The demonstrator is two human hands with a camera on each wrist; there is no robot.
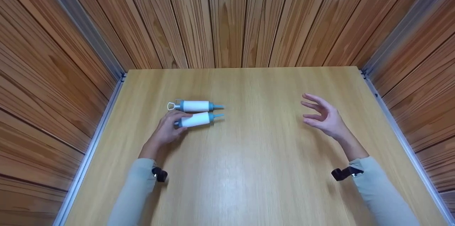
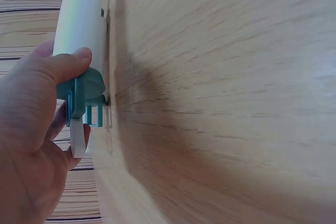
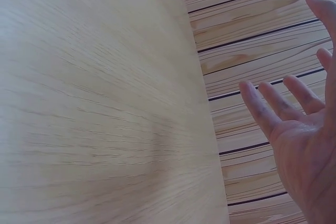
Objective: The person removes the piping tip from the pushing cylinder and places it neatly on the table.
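Note:
Two balloon pumps with white barrels and blue-teal ends lie side by side on the left part of the table, nozzles pointing right. My left hand (image 1: 171,126) holds the nearer balloon pump (image 1: 195,120) around its rear end, thumb on the near side and fingers on the far side. In the left wrist view, the thumb presses the white barrel (image 2: 79,19) just above the teal collar, and a pale handle end shows below. The farther balloon pump (image 1: 196,106) has a looped handle at its left end. Over the right side, my right hand (image 1: 327,117) is empty, fingers spread and slightly bent.
The wooden table (image 1: 249,155) is light and smooth. Plank-patterned walls (image 1: 227,20) rise behind and at both sides, with metal rails (image 1: 92,140) along the table's side edges. Each wrist carries a dark camera mount (image 1: 346,173).

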